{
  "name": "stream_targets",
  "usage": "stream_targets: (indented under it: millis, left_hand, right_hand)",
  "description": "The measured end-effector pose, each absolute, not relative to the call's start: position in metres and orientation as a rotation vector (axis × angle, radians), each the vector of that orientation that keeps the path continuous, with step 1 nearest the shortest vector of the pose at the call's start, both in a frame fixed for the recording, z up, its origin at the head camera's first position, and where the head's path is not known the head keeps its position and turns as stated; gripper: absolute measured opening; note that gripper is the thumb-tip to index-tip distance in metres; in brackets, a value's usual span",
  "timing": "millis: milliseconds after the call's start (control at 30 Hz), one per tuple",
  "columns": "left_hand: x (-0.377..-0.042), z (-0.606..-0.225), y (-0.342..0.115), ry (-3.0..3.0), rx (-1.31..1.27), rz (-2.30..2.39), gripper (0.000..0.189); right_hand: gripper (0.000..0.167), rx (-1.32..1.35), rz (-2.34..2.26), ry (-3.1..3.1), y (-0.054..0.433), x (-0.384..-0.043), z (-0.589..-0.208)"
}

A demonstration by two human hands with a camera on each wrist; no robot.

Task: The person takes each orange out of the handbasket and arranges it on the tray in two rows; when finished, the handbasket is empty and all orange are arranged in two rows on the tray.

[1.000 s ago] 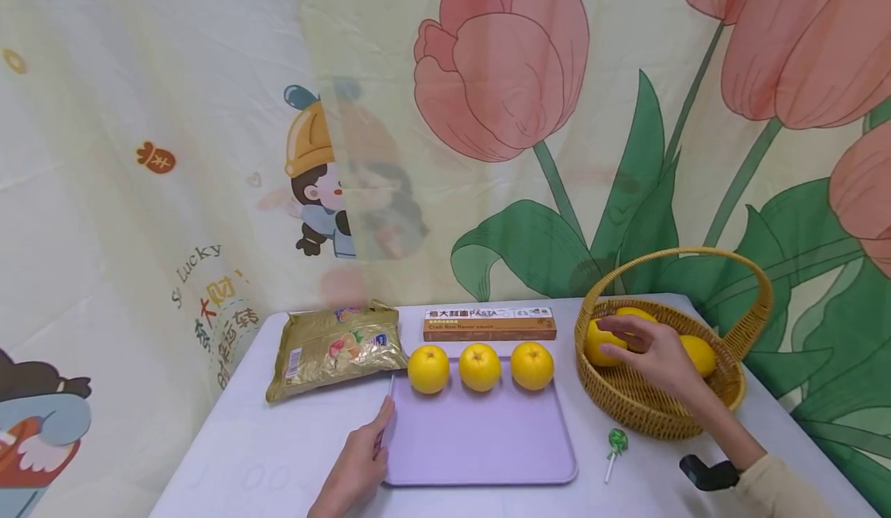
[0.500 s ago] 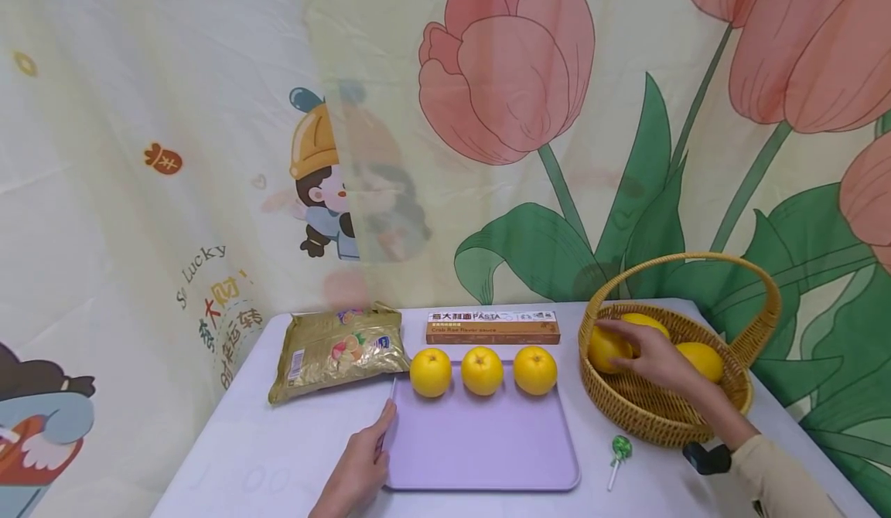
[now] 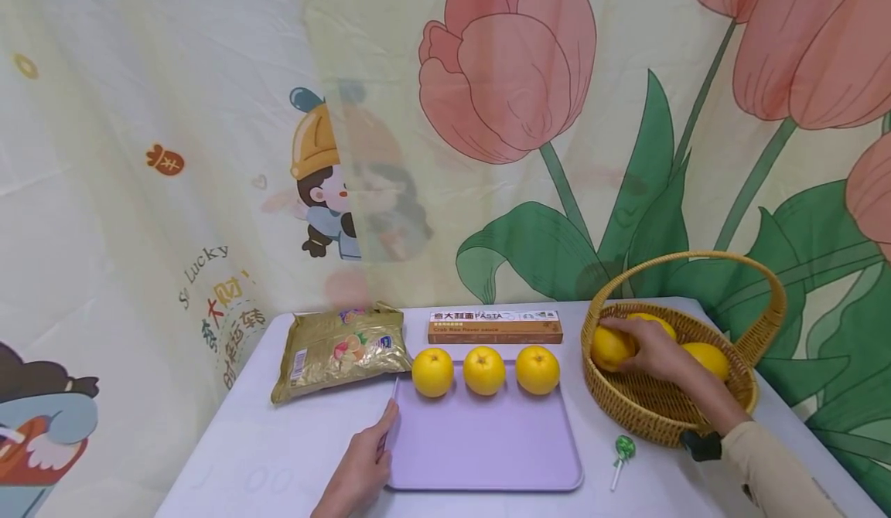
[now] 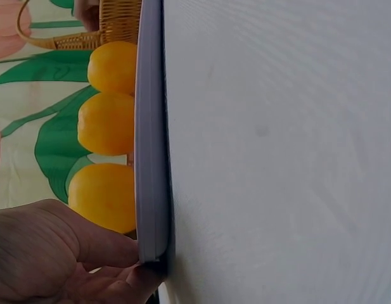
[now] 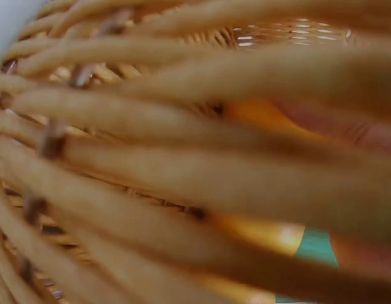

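My left hand (image 3: 358, 460) pinches the left edge of a lilac tray (image 3: 483, 444). In the left wrist view the thumb of that hand (image 4: 49, 253) lies against one side of the tray's rim (image 4: 151, 139), with fingers on the other. Three yellow oranges (image 3: 484, 370) stand in a row along the tray's far end. Inside the wicker basket (image 3: 626, 410) at the right, my right hand (image 3: 657, 352) grips a yellow orange (image 3: 611, 349), thumb and fingers on either side. Two more yellow fruits (image 3: 707, 359) lie in the basket, partly covered by the hand. Basket weave (image 5: 151, 158) blocks most of the right wrist view.
A gold fruit-printed packet (image 3: 341, 352) lies left of the tray. Behind the oranges stands a pasta box (image 3: 495, 328). A green lollipop (image 3: 624, 448) lies between tray and basket. The basket's tall handle (image 3: 696, 255) arches over the right hand. A printed curtain hangs behind the table.
The right hand has lowered in the basket and its fingers have closed round the orange at the left side. The left hand keeps its hold on the tray. The view has shifted slightly.
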State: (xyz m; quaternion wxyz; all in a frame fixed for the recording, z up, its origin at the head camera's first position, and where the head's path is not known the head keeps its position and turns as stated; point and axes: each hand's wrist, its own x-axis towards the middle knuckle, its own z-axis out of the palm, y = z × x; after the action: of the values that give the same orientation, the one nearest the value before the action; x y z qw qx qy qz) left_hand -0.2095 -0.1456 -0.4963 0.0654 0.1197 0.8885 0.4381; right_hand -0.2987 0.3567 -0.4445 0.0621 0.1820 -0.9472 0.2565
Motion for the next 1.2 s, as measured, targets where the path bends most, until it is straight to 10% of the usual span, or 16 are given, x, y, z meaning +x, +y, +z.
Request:
stream_targets:
  millis: [1200]
  left_hand:
    - [-0.210, -0.498, -0.147, 2.714, 0.359, 1.272, 0.068]
  right_hand:
    - [0.067, 0.302, 1.245, -2.645, 0.352, -0.221, -0.417]
